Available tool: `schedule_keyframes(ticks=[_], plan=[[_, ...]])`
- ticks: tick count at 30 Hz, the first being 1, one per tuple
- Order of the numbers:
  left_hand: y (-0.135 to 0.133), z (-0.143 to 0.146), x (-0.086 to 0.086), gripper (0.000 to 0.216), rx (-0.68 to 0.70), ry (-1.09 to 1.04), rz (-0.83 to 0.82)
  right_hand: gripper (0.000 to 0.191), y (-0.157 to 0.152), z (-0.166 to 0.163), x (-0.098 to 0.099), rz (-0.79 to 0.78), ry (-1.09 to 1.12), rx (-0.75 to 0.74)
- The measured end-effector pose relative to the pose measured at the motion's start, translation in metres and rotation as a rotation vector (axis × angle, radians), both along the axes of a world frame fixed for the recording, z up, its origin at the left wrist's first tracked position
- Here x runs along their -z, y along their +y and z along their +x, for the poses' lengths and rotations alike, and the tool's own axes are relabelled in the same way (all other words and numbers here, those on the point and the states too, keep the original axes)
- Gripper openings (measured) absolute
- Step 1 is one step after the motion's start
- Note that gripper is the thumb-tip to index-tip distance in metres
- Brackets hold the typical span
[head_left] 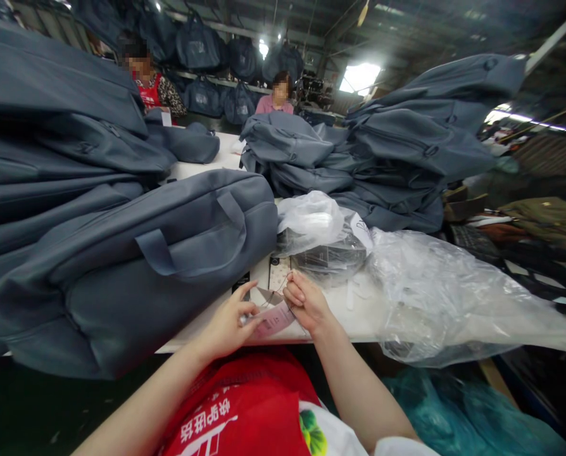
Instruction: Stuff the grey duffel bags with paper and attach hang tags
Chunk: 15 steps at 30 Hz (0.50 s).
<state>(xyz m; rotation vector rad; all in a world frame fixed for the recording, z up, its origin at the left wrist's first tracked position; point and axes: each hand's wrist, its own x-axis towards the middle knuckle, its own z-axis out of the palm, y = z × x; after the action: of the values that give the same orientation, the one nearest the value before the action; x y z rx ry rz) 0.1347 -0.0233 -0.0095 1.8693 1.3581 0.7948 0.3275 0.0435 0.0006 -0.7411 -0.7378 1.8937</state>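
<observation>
My left hand [230, 324] pinches a small pink paper tag [273, 320] at the near edge of the white table [354, 313]. My right hand [306, 300] has its fingers closed on the tag's other end, where a thin string seems to run; the string is too fine to be sure of. A large grey-blue bag [135, 266] with a carry handle lies just left of my hands, hanging over the table edge. Beyond my hands lie a few more tags [279, 273] and a clear plastic bag [328, 244] holding dark items.
Stacks of grey-blue bags rise on the left [50, 145] and at the back right [406, 158]. Crumpled clear plastic sheeting [444, 297] covers the table's right end. Two people [278, 95] sit behind the far side of the table. Teal plastic [454, 405] lies below on the right.
</observation>
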Motion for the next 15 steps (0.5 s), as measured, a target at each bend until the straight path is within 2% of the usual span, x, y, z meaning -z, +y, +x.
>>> schedule_keyframes(ticks=[2,5,9,15], plan=[[0.001,-0.001,-0.002,0.024,0.015,0.032,0.024,0.021,-0.001,0.003,-0.005,-0.083,0.06,-0.101],[0.003,0.0,-0.003,0.029,0.039,0.01,-0.055,0.016,-0.003,0.002,-0.012,-0.162,0.17,-0.222],[0.004,-0.001,0.003,0.033,-0.105,-0.023,-0.129,0.015,0.0,0.0,-0.015,-0.161,0.241,-0.203],[-0.001,-0.007,0.002,0.031,-0.265,0.059,0.118,0.012,0.01,0.002,-0.001,-0.289,0.304,-0.14]])
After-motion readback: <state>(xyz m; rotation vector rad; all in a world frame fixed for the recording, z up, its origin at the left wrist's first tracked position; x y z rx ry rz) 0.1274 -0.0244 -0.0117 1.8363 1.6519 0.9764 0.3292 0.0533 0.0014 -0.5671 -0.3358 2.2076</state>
